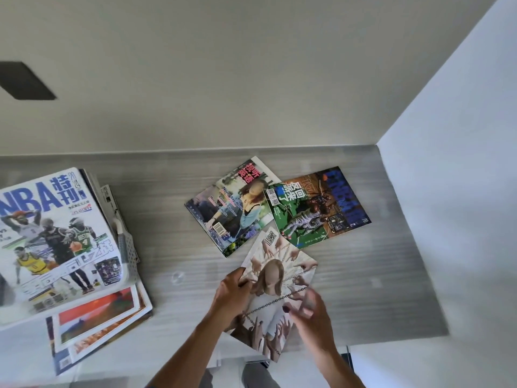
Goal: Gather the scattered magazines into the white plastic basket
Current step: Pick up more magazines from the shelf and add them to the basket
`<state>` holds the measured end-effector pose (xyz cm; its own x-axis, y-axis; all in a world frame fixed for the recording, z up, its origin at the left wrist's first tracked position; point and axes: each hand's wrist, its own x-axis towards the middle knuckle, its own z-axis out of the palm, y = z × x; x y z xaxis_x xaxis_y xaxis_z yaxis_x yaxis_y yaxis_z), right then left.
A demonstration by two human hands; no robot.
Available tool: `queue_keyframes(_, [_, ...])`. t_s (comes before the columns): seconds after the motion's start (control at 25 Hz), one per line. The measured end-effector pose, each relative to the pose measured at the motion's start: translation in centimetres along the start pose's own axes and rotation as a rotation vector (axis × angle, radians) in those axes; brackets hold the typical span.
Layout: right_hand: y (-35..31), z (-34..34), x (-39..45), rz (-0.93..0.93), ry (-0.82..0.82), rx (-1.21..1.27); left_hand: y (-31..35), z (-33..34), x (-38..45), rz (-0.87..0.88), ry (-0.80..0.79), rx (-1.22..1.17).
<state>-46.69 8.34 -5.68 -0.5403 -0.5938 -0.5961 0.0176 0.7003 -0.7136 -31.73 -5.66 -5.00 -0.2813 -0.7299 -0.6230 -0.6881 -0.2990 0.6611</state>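
Pinching the pale magazine (pixel 279 278) by its left edge, our left hand (pixel 232 292) is lifting while our open right hand (pixel 310 315) should be supporting underneath.

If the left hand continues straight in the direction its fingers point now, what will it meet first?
The left hand points up and slightly right along the chain-cover magazine it grips. Past that edge, it would likely meet the English-learning magazine first, though depth is unclear.
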Motion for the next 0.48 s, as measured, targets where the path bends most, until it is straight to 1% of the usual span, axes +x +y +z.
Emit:
queue_keyframes(0.04, [-0.7,0.2,0.4,0.125,0.075,0.123,-0.7,-0.4,-0.5,0.009,0.034,-0.004])
queue_keyframes(0.08, [-1.4,0.6,0.9,0.209,0.115,0.164,-1.4,-0.9,-1.0,0.033,0.109,0.089])
queue_keyframes(0.12, [-1.9,1.3,1.1,0.248,0.119,0.174,-2.2,-1.3,-1.4,0.080,0.203,0.266])
queue_keyframes(0.16, [-2.3,2.0,1.1,0.272,0.119,0.198,-2.9,-1.4,-1.8,0.150,0.234,0.416])
queue_keyframes(0.2, [-2.6,2.6,1.0,0.305,0.118,0.251,-3.3,-1.0,-2.2,0.222,0.183,0.482])
queue_keyframes(0.24, [-2.8,3.0,0.9,0.359,0.112,0.333,-3.4,-0.5,-2.6,0.247,0.082,0.511])
queue_keyframes(0.32, [-3.1,3.7,0.5,0.463,0.043,0.473,-3.5,0.4,-3.1,0.187,-0.070,0.507])
queue_keyframes(0.36, [-3.3,3.9,0.2,0.473,-0.007,0.505,-3.5,0.5,-3.1,0.167,-0.116,0.452])
queue_keyframes(0.4, [-3.7,4.3,-0.1,0.446,-0.051,0.533,-3.0,0.0,-3.2,0.159,-0.164,0.346])
queue_keyframes(0.44, [-4.1,4.8,-0.5,0.383,-0.103,0.559,-2.4,-0.7,-3.3,0.167,-0.209,0.224])
queue_keyframes(0.48, [-4.7,5.4,-1.0,0.309,-0.173,0.582,-1.9,-1.6,-3.5,0.187,-0.216,0.138])
